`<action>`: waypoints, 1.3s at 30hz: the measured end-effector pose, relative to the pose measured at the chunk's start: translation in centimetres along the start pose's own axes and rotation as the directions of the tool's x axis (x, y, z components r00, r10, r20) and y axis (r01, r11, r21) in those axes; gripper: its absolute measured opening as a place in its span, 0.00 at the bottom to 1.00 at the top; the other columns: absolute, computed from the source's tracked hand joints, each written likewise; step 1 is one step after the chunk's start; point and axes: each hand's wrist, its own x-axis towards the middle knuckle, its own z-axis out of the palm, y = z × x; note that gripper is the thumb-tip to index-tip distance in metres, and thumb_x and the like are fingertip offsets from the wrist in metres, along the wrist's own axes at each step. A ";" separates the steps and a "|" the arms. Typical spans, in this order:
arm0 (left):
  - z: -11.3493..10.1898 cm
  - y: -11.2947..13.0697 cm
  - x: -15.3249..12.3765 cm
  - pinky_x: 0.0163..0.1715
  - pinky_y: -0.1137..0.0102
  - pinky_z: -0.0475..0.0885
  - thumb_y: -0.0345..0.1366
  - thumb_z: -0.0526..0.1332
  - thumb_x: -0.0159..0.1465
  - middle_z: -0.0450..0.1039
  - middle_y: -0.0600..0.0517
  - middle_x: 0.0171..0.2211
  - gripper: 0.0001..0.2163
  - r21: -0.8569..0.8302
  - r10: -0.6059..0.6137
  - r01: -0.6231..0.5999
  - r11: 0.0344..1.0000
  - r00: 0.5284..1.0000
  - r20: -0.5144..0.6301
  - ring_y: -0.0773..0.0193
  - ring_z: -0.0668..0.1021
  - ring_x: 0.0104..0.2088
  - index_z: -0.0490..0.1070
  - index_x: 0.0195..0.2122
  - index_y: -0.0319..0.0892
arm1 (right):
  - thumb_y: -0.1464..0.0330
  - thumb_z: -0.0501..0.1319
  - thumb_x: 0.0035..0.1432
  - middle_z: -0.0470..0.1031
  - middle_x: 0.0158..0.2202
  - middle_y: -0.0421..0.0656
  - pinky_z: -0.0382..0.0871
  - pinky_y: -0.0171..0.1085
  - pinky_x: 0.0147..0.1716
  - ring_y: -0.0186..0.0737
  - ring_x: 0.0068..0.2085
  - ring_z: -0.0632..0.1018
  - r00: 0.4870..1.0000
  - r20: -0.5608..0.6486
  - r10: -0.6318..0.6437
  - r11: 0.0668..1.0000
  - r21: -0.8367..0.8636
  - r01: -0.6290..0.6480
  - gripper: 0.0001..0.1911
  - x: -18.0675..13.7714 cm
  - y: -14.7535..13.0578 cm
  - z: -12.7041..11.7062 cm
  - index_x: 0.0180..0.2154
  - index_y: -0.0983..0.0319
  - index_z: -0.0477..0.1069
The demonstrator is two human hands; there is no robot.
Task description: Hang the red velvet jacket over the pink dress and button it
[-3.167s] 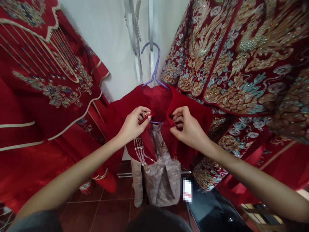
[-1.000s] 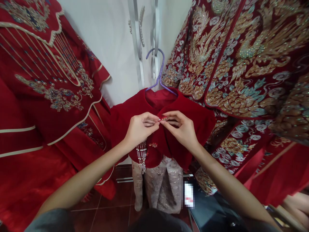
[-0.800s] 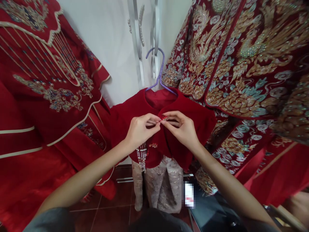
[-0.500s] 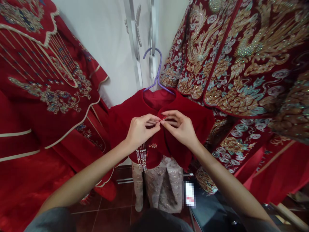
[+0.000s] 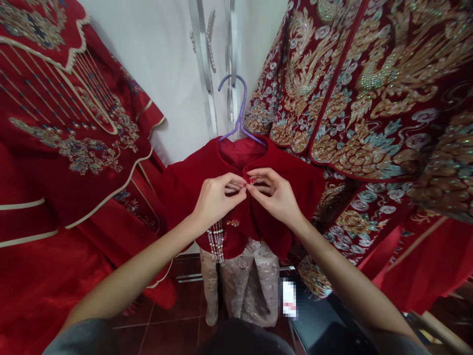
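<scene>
A short red velvet jacket (image 5: 295, 185) hangs on a purple hanger (image 5: 239, 111) in front of me, over a pale lace dress (image 5: 244, 281). My left hand (image 5: 216, 199) and my right hand (image 5: 275, 195) meet at the jacket's front just below the collar. Both pinch its two edges together around a small beaded clasp (image 5: 252, 181). A second clasp (image 5: 233, 223) sits lower on the closed front, and a beaded tassel (image 5: 217, 241) dangles beneath my left hand.
Red embroidered robes (image 5: 74, 133) hang at the left. Heavily gold-and-teal embroidered garments (image 5: 369, 98) crowd the right. A white wall with a metal rack (image 5: 207, 64) is behind. Dark red floor tiles (image 5: 173, 315) and a black case (image 5: 325, 325) lie below.
Three seconds ago my hands held the jacket's front edges apart; now the front is drawn closed and both hands pinch at the top clasp. Over the last second they barely move.
</scene>
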 end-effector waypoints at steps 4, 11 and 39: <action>-0.2 0.2 0.0 0.39 0.69 0.80 0.32 0.65 0.57 0.80 0.50 0.33 0.07 -0.008 -0.019 0.020 1.000 1.000 0.022 0.65 0.82 0.33 0.76 0.37 0.39 | 0.64 0.67 0.53 0.74 0.42 0.43 0.78 0.38 0.43 0.38 0.44 0.77 1.000 -0.020 0.007 1.000 0.017 -0.007 0.16 0.0 -0.2 0.0 0.44 0.58 0.70; 0.0 -0.5 0.3 0.38 0.68 0.80 0.33 0.65 0.57 0.81 0.49 0.34 0.07 -0.124 -0.091 0.092 0.988 0.996 0.018 0.64 0.82 0.34 0.77 0.37 0.39 | 0.63 0.68 0.51 0.74 0.42 0.43 0.79 0.39 0.43 0.38 0.44 0.77 0.999 -0.007 0.042 0.998 0.049 -0.041 0.18 0.3 0.0 -0.2 0.44 0.57 0.69; 1.2 -1.3 0.5 0.35 0.72 0.79 0.30 0.63 0.59 0.80 0.52 0.31 0.03 0.049 0.038 -0.034 0.998 0.995 -0.094 0.65 0.81 0.31 0.77 0.33 0.40 | 0.72 0.63 0.52 0.72 0.39 0.40 0.77 0.35 0.39 0.36 0.42 0.76 0.982 -0.175 -0.077 0.992 -0.114 0.058 0.13 0.1 1.0 1.6 0.42 0.58 0.70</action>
